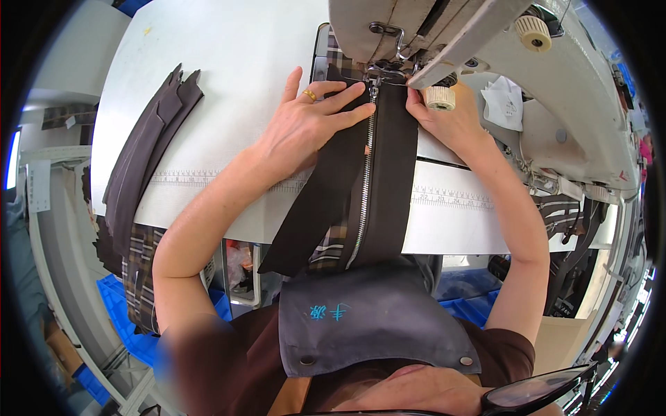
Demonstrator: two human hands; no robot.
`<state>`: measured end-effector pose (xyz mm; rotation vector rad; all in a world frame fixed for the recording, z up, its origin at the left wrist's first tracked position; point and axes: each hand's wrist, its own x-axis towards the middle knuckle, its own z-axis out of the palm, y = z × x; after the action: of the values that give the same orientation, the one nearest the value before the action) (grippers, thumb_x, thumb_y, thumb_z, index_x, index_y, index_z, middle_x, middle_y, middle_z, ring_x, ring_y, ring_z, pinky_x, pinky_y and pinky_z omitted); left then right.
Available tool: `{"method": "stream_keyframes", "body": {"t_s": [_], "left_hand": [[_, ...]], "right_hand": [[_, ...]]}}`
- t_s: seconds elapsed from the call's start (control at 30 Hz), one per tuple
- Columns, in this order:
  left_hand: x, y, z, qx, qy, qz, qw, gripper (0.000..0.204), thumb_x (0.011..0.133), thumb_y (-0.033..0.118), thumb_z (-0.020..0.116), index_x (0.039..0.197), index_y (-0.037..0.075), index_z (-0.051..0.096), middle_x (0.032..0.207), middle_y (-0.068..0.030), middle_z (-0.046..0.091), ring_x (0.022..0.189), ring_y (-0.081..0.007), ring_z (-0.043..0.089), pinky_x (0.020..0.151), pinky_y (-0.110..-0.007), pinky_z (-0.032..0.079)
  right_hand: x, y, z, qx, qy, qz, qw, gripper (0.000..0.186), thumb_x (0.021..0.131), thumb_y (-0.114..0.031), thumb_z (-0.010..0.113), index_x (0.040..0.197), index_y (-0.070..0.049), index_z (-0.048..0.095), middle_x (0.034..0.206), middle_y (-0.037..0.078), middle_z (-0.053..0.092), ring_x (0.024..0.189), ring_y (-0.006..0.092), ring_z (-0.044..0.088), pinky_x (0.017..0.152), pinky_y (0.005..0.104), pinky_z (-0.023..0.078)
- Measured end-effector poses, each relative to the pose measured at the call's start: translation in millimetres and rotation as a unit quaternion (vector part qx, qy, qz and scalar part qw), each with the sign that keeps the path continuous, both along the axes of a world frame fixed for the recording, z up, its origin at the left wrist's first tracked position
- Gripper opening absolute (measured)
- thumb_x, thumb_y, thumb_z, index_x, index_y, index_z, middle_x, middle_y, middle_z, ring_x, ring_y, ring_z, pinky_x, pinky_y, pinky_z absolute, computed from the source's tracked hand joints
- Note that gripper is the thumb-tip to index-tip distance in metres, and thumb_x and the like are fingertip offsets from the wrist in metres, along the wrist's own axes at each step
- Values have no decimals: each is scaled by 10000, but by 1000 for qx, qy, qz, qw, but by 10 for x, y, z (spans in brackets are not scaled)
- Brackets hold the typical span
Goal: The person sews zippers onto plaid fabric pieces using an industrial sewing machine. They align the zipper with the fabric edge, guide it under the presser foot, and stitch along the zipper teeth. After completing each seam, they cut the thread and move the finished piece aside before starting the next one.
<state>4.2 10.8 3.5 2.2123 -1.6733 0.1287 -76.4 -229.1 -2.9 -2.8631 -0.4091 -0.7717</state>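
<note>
- Left hand (pixel 305 125) lies flat, fingers spread, pinning the dark brown fabric panel (pixel 326 194) left of the silver metal zipper (pixel 363 187) at upper centre.
- Right hand (pixel 444 118) pinches the panel's right edge beside the cream sewing machine (pixel 555 90); how tightly, I can't tell.
- Zipper top sits under the presser foot (pixel 380 73).
- Best kept taut and straight, fingertips clear of the needle.
- Stacked dark strips (pixel 146 152) wait at left.

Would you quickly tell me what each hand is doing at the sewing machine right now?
Left hand: open, pressed flat on the dark fabric strip beside the zipper.
Right hand: fingertips pinching the fabric edge by the presser foot.
</note>
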Motion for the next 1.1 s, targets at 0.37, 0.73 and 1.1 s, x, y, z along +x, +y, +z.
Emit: {"method": "stream_keyframes", "body": {"t_s": [0.37,0.73,1.1], "left_hand": [[-5,-1,-12,-7,1,3,1000,689,632,-40,658,1268,204,549,1351,-41,497,1223,-229,452,1041,-615,232],[1,15,-34,13,-36,8,999,752,598,-61,665,1284,217,533,1359,-46,488,1241,-225,445,1048,-605,236],[51,-20,-19,27,-31,7,999,809,555,-76,682,1292,217,522,1381,-43,467,1265,-217,418,1057,-604,226]], "right_hand": [[-192,75,72,34,0,-35,999,138,774,-84,625,897,-26,598,847,101,599,812,286,582,701,381,482],[-221,356,33,43,44,-4,998,368,795,-176,677,1130,-40,608,1128,49,636,929,270,568,807,360,474],[-471,222,300,15,27,-50,998,356,766,-151,694,1099,-47,626,1075,71,636,1010,287,556,889,393,417]]}}
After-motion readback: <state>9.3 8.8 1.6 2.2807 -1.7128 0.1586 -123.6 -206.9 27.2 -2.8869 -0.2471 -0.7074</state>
